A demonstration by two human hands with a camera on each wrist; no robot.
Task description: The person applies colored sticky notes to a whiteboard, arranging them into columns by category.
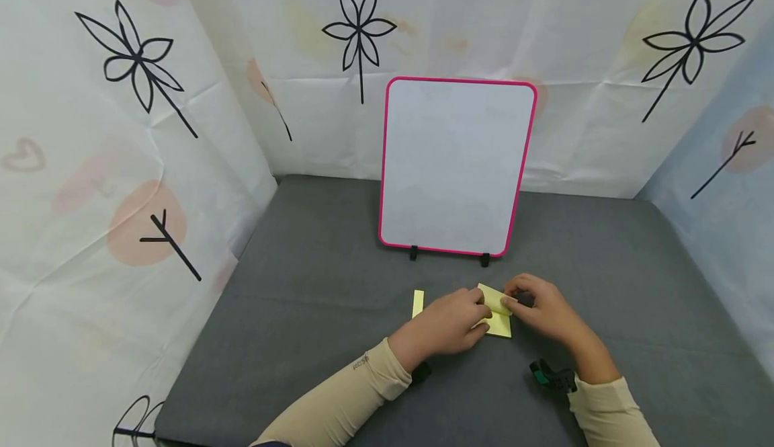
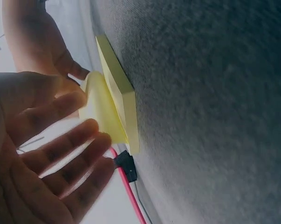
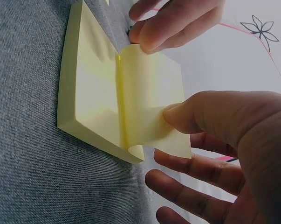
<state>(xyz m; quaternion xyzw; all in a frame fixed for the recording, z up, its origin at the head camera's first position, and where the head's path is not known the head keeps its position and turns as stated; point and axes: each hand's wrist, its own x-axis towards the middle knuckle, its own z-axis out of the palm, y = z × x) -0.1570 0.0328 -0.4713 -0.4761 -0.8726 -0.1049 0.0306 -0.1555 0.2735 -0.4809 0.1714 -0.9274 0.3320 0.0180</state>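
Observation:
A pad of yellow sticky notes [image 1: 500,327] lies on the grey table, its top sheet [image 3: 154,84] bent up and still joined to the pad along one edge. My right hand [image 1: 546,309] pinches one side of this raised sheet, thumb in front and index finger behind, the other fingers spread. At the sheet's opposite side, my left hand [image 1: 450,320] holds the edge between thumb and index finger, with its remaining fingers loosely spread in the left wrist view. A narrow yellow strip [image 1: 418,303] lies left of the pad, partly hidden by the left hand.
A whiteboard [image 1: 456,165] with a pink frame stands behind the pad on small black feet [image 1: 485,259]. Patterned white cloth [image 1: 326,138] surrounds the grey tabletop [image 1: 302,265] at the back and sides. A dark wrist device [image 1: 553,376] sits by the right sleeve.

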